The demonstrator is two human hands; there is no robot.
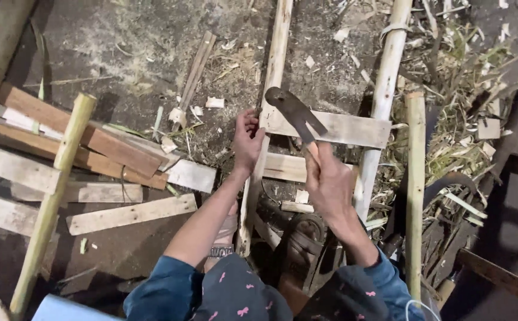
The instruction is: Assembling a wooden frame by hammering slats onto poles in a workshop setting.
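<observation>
Ladder-like frame of pale bamboo poles and flat wooden slats has two slats on. Left hand grips its 10 o'clock pole; right hand, fingers clamped, raises a dark metal-bladed chopper.

Blue long sleeves pushed up both forearms, metal wristwatch on left wrist, dark garment with small pink bow prints, brown sandals.
</observation>
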